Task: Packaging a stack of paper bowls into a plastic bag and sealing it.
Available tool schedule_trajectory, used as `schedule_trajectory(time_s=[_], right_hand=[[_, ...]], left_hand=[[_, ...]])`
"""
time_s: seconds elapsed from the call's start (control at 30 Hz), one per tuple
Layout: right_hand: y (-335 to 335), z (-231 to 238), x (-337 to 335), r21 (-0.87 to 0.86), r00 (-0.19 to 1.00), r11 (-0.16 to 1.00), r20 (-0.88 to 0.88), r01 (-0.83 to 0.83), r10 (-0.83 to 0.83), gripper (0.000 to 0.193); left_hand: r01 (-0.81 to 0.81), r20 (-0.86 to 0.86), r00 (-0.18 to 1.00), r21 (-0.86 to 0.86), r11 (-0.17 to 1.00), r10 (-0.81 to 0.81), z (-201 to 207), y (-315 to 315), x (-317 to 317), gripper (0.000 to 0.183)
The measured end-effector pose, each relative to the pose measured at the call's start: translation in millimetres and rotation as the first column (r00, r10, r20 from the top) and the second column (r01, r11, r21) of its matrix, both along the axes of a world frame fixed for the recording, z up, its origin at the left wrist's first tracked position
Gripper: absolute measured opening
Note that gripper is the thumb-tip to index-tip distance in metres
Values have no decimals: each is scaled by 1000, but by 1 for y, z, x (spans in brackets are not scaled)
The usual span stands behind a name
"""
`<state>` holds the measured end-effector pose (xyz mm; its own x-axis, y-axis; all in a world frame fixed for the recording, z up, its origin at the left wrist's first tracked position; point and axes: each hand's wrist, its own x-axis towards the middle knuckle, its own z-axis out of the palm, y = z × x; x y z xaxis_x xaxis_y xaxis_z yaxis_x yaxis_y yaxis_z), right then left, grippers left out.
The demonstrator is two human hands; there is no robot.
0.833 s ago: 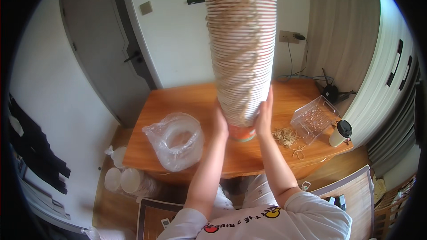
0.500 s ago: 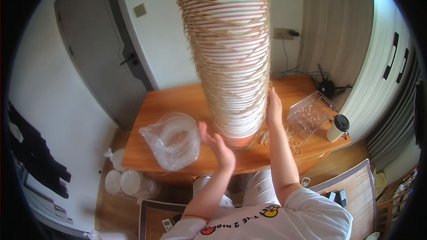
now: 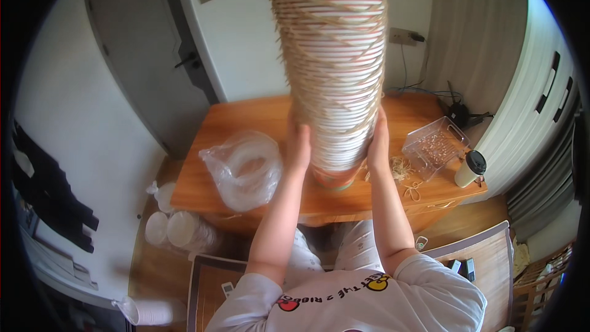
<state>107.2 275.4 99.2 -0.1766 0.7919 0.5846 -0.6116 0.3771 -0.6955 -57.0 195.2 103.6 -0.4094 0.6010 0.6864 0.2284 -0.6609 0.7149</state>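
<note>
A tall stack of nested white and orange tubs (image 3: 335, 55), perhaps paper bowls, rises from the table past the top of the view. Many thin beige bands or strings criss-cross around its rims. Near the stack's lower end, my left hand (image 3: 299, 147) wraps its left side, with the fingers partly hidden behind it. On the opposite side my right hand (image 3: 379, 144) presses against the stack with its fingers along the wall. Beside my right wrist lies a loose bundle of beige bands (image 3: 401, 170).
The wooden table (image 3: 258, 114) carries a clear plastic bag of translucent round lids (image 3: 243, 172) at left. At right stand a clear bin (image 3: 436, 147) of small copper-coloured pieces and a lidded cup (image 3: 470, 169). Bagged white tubs (image 3: 183, 227) lie on the floor.
My left hand was open and apart from the stack; now it has closed onto the stack's left side. My right hand stays at the right side. The whole view has shifted slightly.
</note>
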Motion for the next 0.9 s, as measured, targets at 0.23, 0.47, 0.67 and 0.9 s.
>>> schedule_trajectory(time_s=[0.23, 0.47, 0.67, 0.9], right_hand=[[-32, 15, 9, -34, 991, 992, 54, 125, -123, 60], [-46, 97, 0, -110, 978, 980, -145, -168, 151, 64], [-56, 211, -79, 281, 925, 925, -206, -256, 319, 55], [-97, 191, -143, 374, 999, 927, -28, -15, 27, 54]], left_hand=[[-168, -17, 986, -56, 984, 167, 22, -35, 42, 92], [-251, -58, 966, 54, 967, 254, 130, -89, 59, 91], [-366, -114, 903, 296, 882, 413, 213, -106, -11, 90], [-409, -61, 893, 303, 861, 446, 186, -134, -97, 85]])
